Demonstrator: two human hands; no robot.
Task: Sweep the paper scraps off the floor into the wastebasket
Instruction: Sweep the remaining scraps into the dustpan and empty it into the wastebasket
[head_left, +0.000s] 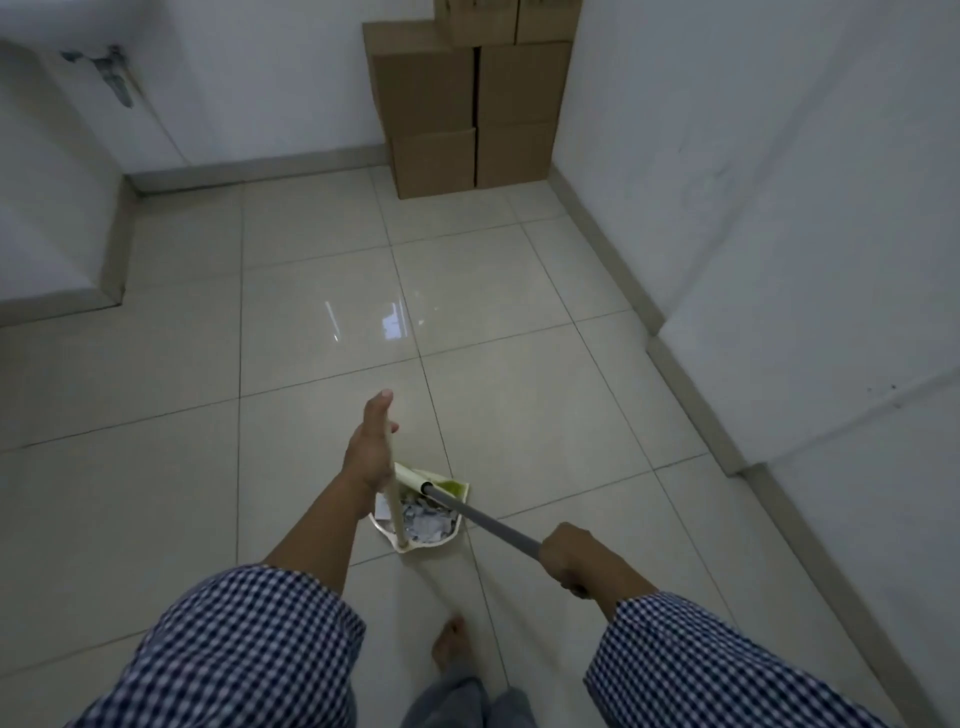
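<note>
Looks like a bare storeroom or back corridor: glossy pale floor tiles (322, 312), plain white walls (779, 156) with grey skirting (691, 374), brown cardboard boxes (467, 104) stacked in the corner well beyond the fingers (382, 410).

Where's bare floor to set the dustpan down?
Open tile runs from the dustpan up to the cardboard boxes, and left toward the wall step. Crowded only at the pan: left hand, right hand, broom handle, bare foot.
</note>
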